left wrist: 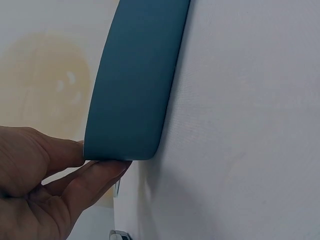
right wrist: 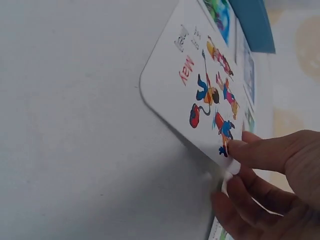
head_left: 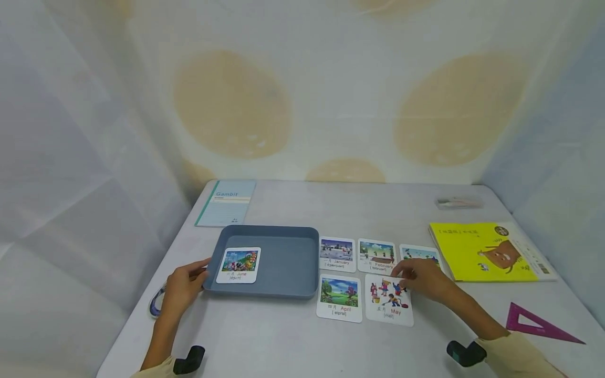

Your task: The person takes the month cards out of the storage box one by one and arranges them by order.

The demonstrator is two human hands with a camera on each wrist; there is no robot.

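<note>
A blue-grey tray (head_left: 288, 262) lies mid-table with a June picture card (head_left: 238, 265) inside it. My left hand (head_left: 203, 268) holds the tray's near-left corner; in the left wrist view the thumb and a finger of that hand (left wrist: 100, 159) pinch the corner of the tray's wall (left wrist: 135, 85). My right hand (head_left: 400, 275) pinches the far right corner of the May card (head_left: 389, 308). In the right wrist view that hand (right wrist: 231, 170) has its thumb on top of the May card (right wrist: 195, 85) and fingers beneath, with that edge raised off the table.
January (head_left: 337, 254), February (head_left: 376, 257), a partly hidden third card (head_left: 418, 253) and April (head_left: 339, 298) lie right of the tray. A Gambit notebook (head_left: 228, 203) sits behind it. A yellow book (head_left: 489, 252), a purple set square (head_left: 534, 323) and a small pale case (head_left: 458, 202) are on the right.
</note>
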